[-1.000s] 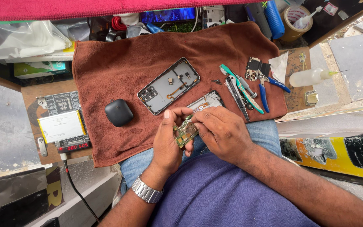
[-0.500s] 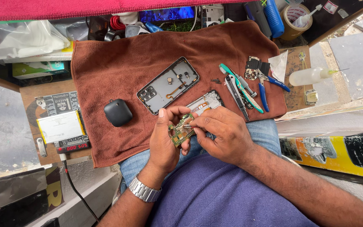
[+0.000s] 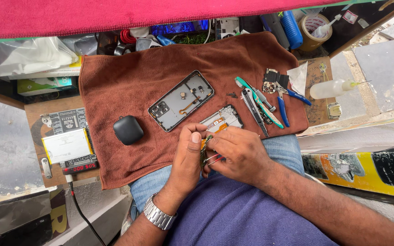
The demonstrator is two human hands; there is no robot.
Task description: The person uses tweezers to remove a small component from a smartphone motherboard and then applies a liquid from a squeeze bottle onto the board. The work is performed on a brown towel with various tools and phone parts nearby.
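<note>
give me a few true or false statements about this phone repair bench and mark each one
1. Both hands hold a small green circuit board over the lap. True.
2. The left hand wears a metal wristwatch. True.
3. The open phone back housing lies on a blue towel. False: it lies on a brown towel.
4. The black rounded case sits right of the blue-handled pliers. False: it sits far to their left.
5. The right hand is resting flat on the towel. False: it grips the board.
</note>
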